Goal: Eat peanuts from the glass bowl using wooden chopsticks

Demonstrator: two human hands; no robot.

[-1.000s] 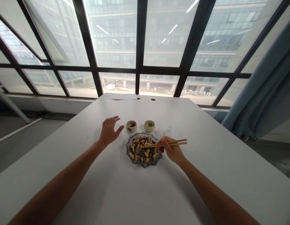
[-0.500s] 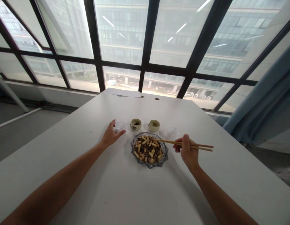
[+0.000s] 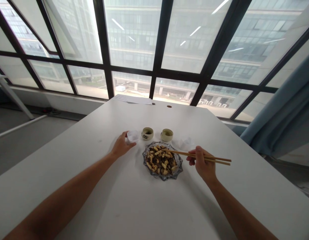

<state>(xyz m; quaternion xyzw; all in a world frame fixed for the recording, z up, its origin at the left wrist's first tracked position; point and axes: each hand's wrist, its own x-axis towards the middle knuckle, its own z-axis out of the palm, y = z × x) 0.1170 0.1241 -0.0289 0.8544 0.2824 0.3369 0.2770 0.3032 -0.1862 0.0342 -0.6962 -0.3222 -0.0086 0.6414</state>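
Observation:
My left hand [image 3: 121, 146] has its thumb and fingers around a small translucent white plastic container [image 3: 133, 136], left of the cups. In my right hand [image 3: 203, 163] is a pair of wooden chopsticks [image 3: 179, 152], slanting left over a glass plate [image 3: 179, 166] with a scalloped rim. Their tips reach the far part of a heap of peanuts in shells [image 3: 159, 154] mixed with dark seeds; whether they pinch a peanut I cannot tell. Just beyond the plate stand two small greenish cups, one with dark lettering [image 3: 147, 134] and one to its right [image 3: 166, 135].
A crumpled clear plastic piece [image 3: 186, 143] lies right of the cups, near my right hand. White paper sheets [image 3: 134, 99] rest at the far edge of the white table [image 3: 134, 206]. Beyond are large windows, with a blue curtain [image 3: 276, 113] at the right.
The whole view has shifted slightly, so things appear a little further right. My left hand and the container have come slightly closer to the left cup. The chopsticks stay over the peanuts.

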